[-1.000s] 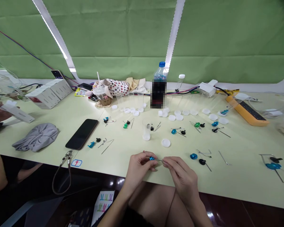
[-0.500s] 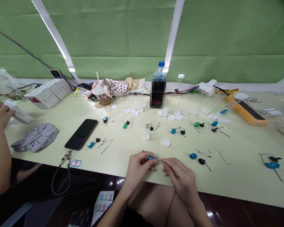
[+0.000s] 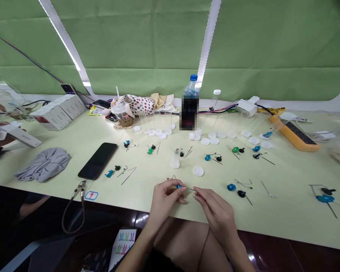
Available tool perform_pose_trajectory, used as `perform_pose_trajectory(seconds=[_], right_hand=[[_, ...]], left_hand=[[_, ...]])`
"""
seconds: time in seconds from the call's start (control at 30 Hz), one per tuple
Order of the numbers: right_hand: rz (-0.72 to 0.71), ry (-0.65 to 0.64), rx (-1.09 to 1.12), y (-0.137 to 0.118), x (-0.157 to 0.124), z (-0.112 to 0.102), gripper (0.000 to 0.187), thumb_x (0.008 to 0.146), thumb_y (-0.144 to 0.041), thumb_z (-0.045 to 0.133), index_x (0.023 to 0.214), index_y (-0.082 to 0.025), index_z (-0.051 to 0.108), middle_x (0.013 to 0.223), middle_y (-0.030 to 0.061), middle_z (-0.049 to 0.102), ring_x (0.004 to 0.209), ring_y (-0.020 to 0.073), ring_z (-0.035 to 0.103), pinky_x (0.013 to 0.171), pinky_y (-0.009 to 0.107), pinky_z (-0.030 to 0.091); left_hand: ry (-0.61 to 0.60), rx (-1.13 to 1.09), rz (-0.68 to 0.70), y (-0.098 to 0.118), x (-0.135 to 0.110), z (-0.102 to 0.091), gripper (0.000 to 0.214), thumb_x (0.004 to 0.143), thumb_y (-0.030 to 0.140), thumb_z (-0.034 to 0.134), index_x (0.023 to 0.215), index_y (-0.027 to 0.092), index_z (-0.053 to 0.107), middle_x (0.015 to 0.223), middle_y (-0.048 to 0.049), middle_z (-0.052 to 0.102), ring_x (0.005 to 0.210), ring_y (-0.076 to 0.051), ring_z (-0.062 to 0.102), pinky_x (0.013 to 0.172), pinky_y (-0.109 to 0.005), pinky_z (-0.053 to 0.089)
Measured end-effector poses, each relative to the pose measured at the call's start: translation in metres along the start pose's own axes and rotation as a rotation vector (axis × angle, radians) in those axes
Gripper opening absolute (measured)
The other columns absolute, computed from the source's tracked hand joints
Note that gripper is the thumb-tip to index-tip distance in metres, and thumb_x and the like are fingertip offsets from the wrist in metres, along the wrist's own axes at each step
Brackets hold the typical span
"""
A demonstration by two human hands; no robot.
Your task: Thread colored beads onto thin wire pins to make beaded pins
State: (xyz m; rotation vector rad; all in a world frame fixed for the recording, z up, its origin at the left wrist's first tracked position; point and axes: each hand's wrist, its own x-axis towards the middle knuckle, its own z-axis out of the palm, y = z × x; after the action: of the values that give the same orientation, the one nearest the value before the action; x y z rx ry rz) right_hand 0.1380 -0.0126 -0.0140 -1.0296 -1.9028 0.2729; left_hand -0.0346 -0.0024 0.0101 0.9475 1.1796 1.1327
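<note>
Head camera gives me the table from above, and I see the left hand (image 3: 166, 198) pinching a small blue bead (image 3: 178, 186) on a bent wire (image 3: 173, 178) between thumb and fingers, just in front of the table edge. The right hand (image 3: 217, 215) is beside it, with its fingers half closed near the wire's thin end; I cannot tell if they touch it. Ahead stands a small clear tube (image 3: 175, 154) on a white cap, and its inside is too small to tell. The water bottle (image 3: 191, 88) is blurred in the middle, so I cannot tell its contents. A plastic cup (image 3: 119, 111) with a straw stands behind, near many white caps (image 3: 205, 141). On the pale table (image 3: 286, 215) lie a phone (image 3: 98, 160), a grey cloth (image 3: 42, 165) and an orange power strip (image 3: 293, 138), before a green blind (image 3: 141, 37). At far left, another person's hand (image 3: 0, 136) is on a white box (image 3: 19, 135).
</note>
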Motion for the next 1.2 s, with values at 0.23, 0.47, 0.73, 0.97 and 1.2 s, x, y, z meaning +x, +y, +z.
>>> perform_pose_trajectory(seconds=[0.23, 0.47, 0.73, 0.97, 1.2], right_hand=[[-0.028, -0.072, 0.01, 0.0, -0.002, 0.0, 0.033, 0.095, -0.008, 0.05, 0.125, -0.019, 0.06, 0.099, 0.0087, 0.068, 0.088, 0.0185, 0.066, 0.075, 0.031, 0.055], [-0.037, -0.091, -0.031, 0.001, -0.003, 0.0, 0.041, 0.094, -0.004, 0.049, 0.131, -0.02, 0.056, 0.099, 0.0095, 0.066, 0.089, 0.0189, 0.064, 0.076, 0.033, 0.055], [0.014, -0.077, 0.089, 0.002, -0.001, 0.0, 0.037, 0.096, -0.009, 0.045, 0.128, -0.021, 0.06, 0.095, 0.008, 0.067, 0.084, 0.0175, 0.067, 0.073, 0.029, 0.057], [0.069, -0.074, 0.199, -0.004, 0.006, -0.006, 0.033, 0.096, -0.012, 0.044, 0.119, -0.022, 0.066, 0.086, 0.0054, 0.069, 0.074, 0.0156, 0.067, 0.063, 0.025, 0.057], [0.123, -0.097, 0.269, -0.002, 0.008, -0.01, 0.027, 0.096, -0.016, 0.048, 0.111, -0.023, 0.07, 0.079, 0.0021, 0.068, 0.062, 0.012, 0.062, 0.056, 0.023, 0.053]], left_hand=[[-0.014, -0.013, 0.018, -0.002, 0.002, -0.002, 0.016, 0.078, 0.029, 0.072, 0.078, 0.013, 0.068, 0.066, 0.0005, 0.062, 0.054, -0.011, 0.063, 0.057, -0.022, 0.055], [0.0, -0.005, 0.003, 0.001, 0.0, 0.0, 0.015, 0.076, 0.027, 0.074, 0.077, 0.013, 0.069, 0.066, 0.0004, 0.063, 0.052, -0.01, 0.062, 0.056, -0.021, 0.055], [0.017, -0.008, -0.006, 0.0, 0.0, 0.0, 0.013, 0.072, 0.024, 0.076, 0.077, 0.013, 0.071, 0.077, -0.0008, 0.066, 0.052, -0.01, 0.064, 0.057, -0.023, 0.057], [0.02, -0.028, -0.009, -0.002, 0.0, 0.0, 0.013, 0.071, 0.024, 0.077, 0.076, 0.013, 0.073, 0.081, -0.0021, 0.068, 0.058, -0.011, 0.065, 0.058, -0.023, 0.058], [0.026, -0.01, -0.009, 0.002, -0.002, 0.002, 0.01, 0.07, 0.022, 0.077, 0.075, 0.013, 0.074, 0.081, -0.0022, 0.069, 0.056, -0.01, 0.064, 0.059, -0.024, 0.058]])
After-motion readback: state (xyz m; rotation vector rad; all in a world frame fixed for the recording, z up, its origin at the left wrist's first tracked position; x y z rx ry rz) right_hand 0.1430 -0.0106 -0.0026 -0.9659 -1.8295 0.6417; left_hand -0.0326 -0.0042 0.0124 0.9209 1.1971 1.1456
